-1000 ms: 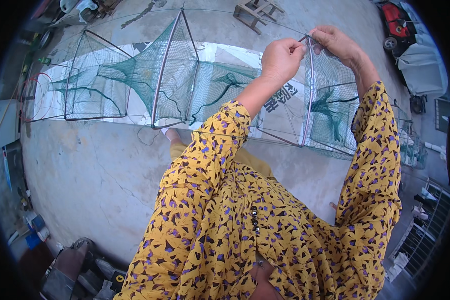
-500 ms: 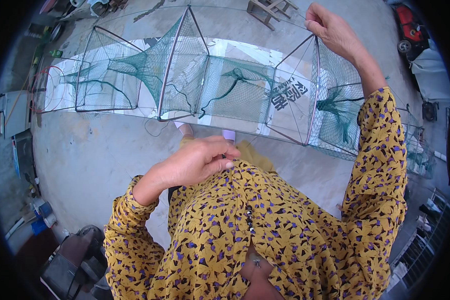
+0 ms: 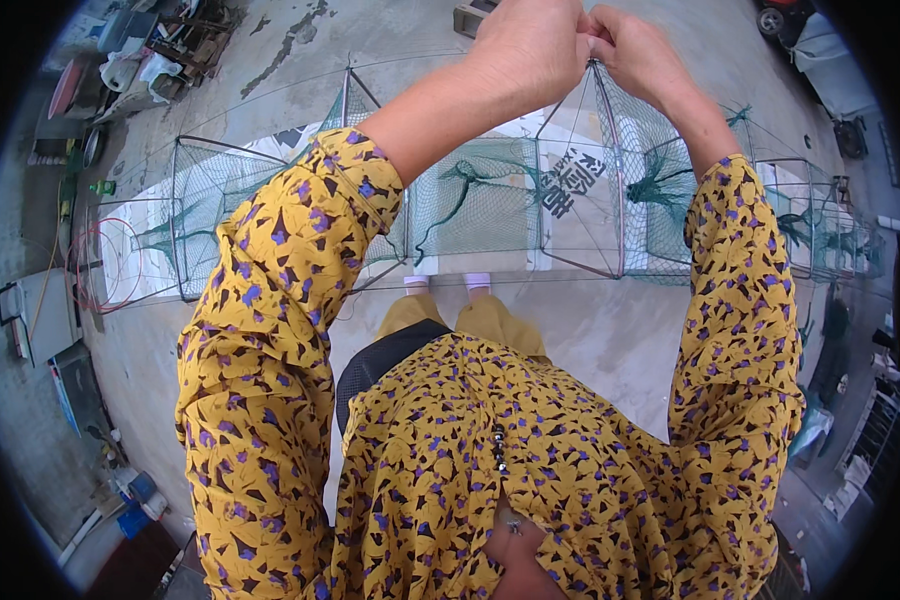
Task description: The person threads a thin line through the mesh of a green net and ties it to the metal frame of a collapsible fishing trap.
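Note:
My left hand and my right hand meet at the top middle, fingers pinched together just over an apex of a long folding green mesh trap. What is between their fingertips is hidden or too small to make out. The trap has several metal frames with netting funnels and thin cords strung along it. It stretches across the view above pale cardboard sheets on the concrete.
A wooden stool is partly hidden at the top. Piled clutter lines the upper left, a red wire coil the left end. A wheeled red machine, covered bundle and metal rack stand right. My feet are below the trap.
My left hand dropped to chest level half a second ago; now it is raised to my right hand, which has moved left. The view has shifted, showing more of the trap's right end.

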`<action>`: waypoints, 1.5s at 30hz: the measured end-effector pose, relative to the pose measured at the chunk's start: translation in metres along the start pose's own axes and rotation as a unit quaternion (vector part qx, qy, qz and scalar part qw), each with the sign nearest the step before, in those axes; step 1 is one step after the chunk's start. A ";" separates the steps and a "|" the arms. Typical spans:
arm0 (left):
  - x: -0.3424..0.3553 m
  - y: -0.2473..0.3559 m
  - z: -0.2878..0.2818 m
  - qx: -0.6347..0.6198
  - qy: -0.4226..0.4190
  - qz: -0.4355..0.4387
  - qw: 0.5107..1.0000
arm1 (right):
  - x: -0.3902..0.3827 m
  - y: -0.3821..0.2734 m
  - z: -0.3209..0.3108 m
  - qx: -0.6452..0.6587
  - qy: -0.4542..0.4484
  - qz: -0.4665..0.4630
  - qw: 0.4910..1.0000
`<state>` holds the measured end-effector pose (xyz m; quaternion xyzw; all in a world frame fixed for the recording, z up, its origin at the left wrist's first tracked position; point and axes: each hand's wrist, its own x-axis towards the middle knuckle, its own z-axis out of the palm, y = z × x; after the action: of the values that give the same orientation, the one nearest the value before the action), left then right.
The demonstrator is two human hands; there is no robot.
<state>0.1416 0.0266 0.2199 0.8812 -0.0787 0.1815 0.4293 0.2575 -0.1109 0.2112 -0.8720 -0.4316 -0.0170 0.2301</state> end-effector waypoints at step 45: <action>0.052 -0.072 0.147 -0.090 -0.101 0.074 0.988 | -0.042 0.008 0.083 0.627 0.569 0.456 0.275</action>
<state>0.2477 -0.0437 0.1045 0.8445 -0.2028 0.1152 0.4821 0.2231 -0.1119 0.1244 -0.2830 0.3991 -0.1256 0.8630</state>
